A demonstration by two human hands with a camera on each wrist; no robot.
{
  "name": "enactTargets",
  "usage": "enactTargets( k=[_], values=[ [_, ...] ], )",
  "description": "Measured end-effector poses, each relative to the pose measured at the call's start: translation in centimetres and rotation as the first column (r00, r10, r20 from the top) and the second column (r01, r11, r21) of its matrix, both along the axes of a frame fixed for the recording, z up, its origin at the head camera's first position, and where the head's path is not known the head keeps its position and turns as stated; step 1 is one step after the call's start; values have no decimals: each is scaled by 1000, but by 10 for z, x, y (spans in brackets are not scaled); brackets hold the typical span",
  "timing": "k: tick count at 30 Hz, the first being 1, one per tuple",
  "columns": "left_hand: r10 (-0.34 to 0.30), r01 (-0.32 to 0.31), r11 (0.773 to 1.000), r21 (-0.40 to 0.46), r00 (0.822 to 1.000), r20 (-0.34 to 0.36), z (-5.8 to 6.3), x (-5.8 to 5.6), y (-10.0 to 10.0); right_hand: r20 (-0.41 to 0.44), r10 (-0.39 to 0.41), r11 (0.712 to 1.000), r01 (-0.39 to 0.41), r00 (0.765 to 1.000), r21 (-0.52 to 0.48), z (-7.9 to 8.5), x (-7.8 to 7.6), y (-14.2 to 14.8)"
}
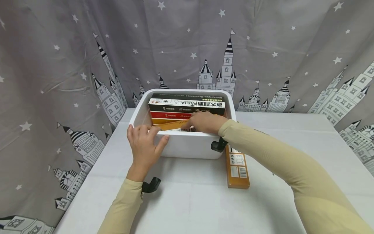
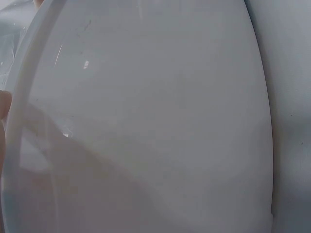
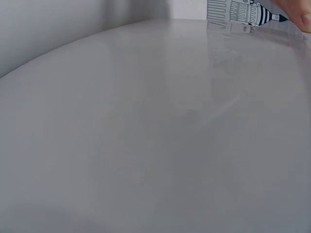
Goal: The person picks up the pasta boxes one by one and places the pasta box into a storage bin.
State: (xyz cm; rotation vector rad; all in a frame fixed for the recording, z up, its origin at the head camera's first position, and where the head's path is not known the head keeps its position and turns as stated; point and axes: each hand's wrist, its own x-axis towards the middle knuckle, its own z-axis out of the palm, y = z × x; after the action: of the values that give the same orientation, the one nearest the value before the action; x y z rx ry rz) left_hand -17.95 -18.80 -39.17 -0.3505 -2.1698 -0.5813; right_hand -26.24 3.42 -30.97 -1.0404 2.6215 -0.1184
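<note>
Now R hand presses orange box in bin; L hand grips rim.

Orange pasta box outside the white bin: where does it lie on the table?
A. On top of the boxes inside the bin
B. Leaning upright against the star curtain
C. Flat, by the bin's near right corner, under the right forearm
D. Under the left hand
C: in the head view the orange pasta box lies flat on the table beside the white bin, below the right forearm.

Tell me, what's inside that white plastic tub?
The white plastic tub holds long pasta boxes: black, red, orange. The right hand covers anything beneath.
</note>
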Motion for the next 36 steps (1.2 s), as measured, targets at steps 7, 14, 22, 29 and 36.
enactTargets(
  k=[7, 14, 22, 29, 36],
  values=[
    [-2, 2, 1000, 2, 1000, -15, 0, -1, 0, 27, -8, 1000, 8, 1000, -5, 1, 2, -1],
    [-3, 3, 1000, 0, 1000, -12, 1, 0, 0, 50, -13, 1000, 13, 999, -7, 1, 1, -4],
    [0, 0, 1000, 2, 1000, -7, 1, 1, -1, 11, -9, 1000, 9, 1000, -7, -1, 0, -5],
    [8, -8, 1000, -3, 1000, -1, 4, 6, 1, 33, -18, 1000, 19, 999, -18, 1, 5, -2],
    [18, -18, 1000, -9, 1000, -3, 5, 12, 4, -27, 8, 1000, -8, 1000, 13, 4, 11, 3]
  ],
)
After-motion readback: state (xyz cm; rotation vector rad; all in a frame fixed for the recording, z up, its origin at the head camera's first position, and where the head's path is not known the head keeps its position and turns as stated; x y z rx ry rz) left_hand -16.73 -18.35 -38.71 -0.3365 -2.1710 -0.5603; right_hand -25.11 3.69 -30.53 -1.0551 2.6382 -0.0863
